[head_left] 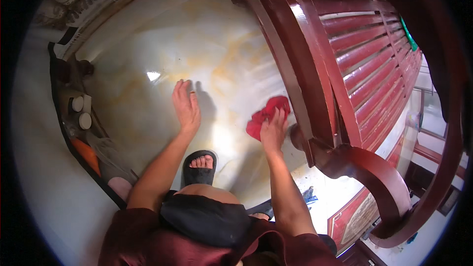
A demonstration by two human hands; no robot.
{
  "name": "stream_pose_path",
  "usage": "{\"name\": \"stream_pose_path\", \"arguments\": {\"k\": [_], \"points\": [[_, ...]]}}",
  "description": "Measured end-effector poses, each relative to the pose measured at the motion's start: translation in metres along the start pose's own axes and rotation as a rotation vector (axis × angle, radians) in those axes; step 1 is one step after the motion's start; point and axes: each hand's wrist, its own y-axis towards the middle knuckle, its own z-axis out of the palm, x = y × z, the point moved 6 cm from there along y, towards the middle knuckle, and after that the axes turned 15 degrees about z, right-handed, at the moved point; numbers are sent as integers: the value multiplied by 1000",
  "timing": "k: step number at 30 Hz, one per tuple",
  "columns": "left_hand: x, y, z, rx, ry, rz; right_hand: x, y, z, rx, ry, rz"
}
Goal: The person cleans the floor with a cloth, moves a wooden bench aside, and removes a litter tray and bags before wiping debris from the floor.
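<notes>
A crumpled red cloth (pixel 255 127) lies on the glossy marbled floor (pixel 147 103), close to the base of a red-brown wooden bench (pixel 310 55). My right hand (pixel 273 129) rests on the cloth, fingers spread over it and partly hiding it. Further left, my left hand (pixel 186 107) is held over the floor with nothing in it, its thumb apart from the fingers and its shadow falling to its right. Between my forearms a foot in a black slide sandal (pixel 199 170) stands on the floor.
The bench's slatted seat (pixel 366 59) and its curved scroll armrest (pixel 380 177) take up the right side. At left, a black-edged glass shelf (pixel 40 118) covers white-lidded containers (pixel 85 120) and an orange item (pixel 85 155). A patterned red mat (pixel 354 218) lies at lower right.
</notes>
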Motion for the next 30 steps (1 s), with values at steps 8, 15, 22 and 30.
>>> {"name": "stream_pose_path", "arguments": {"k": [8, 15, 22, 30], "points": [[-47, -11, 22, 104, -118, 79, -118, -67, -4, -44, -104, -154], [25, -23, -26, -91, -32, -15, -288, -111, -75, -21, 142, 705], [78, -35, -47, -279, -195, -235, -127, -85, -41, 512, 583, 9], [104, -50, -72, -362, -314, -477, 191, -60, -29, 380, 238, -673]]}}
